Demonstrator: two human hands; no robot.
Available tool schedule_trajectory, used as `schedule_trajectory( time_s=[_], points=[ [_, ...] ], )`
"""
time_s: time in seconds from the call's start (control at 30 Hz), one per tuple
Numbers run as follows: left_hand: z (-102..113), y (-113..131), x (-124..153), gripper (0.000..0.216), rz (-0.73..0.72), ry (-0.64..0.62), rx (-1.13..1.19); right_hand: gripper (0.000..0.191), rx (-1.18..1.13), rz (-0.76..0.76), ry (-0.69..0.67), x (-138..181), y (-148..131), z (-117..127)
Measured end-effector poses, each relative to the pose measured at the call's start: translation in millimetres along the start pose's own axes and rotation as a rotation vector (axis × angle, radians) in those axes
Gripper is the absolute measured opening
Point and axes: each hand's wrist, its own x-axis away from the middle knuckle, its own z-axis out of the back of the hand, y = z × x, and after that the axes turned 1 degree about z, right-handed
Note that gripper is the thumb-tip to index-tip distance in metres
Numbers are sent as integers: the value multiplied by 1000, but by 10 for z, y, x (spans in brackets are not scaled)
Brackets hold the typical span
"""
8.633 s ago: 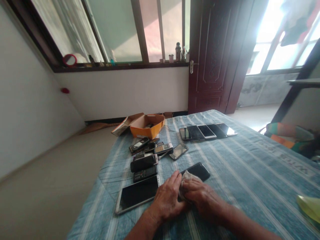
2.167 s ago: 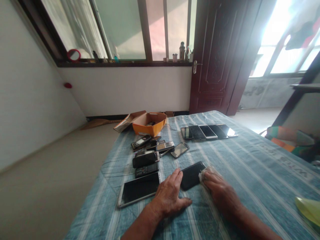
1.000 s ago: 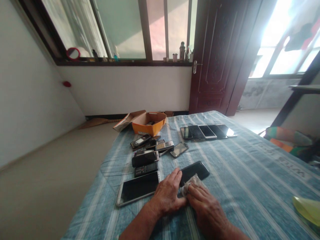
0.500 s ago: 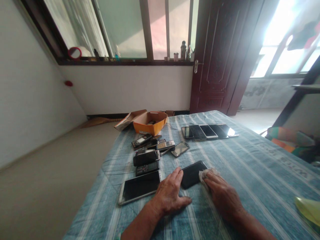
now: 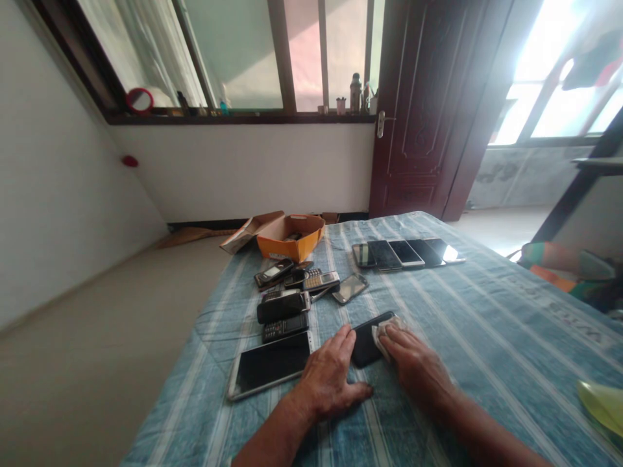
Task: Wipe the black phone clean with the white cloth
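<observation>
A black smartphone [image 5: 365,340] lies face up on the blue striped cloth [image 5: 487,337] in front of me. My left hand [image 5: 331,379] rests flat beside it, fingers against the phone's left edge, thumb spread on the cloth. My right hand [image 5: 413,363] presses a crumpled white wipe [image 5: 387,327] onto the phone's screen, fingers closed over the wipe and covering the phone's right half.
A large white-framed phone [image 5: 267,366] lies left of my hands, with several older keypad phones [image 5: 287,305] beyond it. A row of smartphones [image 5: 406,253] sits farther back. An orange cardboard box [image 5: 289,237] stands at the far edge. A yellow-green object [image 5: 603,402] lies right.
My right hand slides the wipe back and forth over the black phone; since half a second ago it has moved left onto the screen. The left hand has stayed holding the phone's edge.
</observation>
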Motion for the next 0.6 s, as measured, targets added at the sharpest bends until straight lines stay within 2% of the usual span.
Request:
schedule_trajectory(
  time_s=[0.17, 0.3, 0.43, 0.6],
  points=[
    [24, 26, 3, 92, 14, -16, -8, 41, 7, -90, -97, -334, 159, -17],
    [21, 17, -4, 92, 11, -12, -2, 41, 1, -124, -80, -434, 189, -84],
    [13, 7, -3, 91, 3, -7, -1, 45, -46, -84, -40, -292, 131, -90],
    [11, 21, 6, 90, 5, -2, -5, 49, -81, 10, -63, 10, -93, -52]
  ],
)
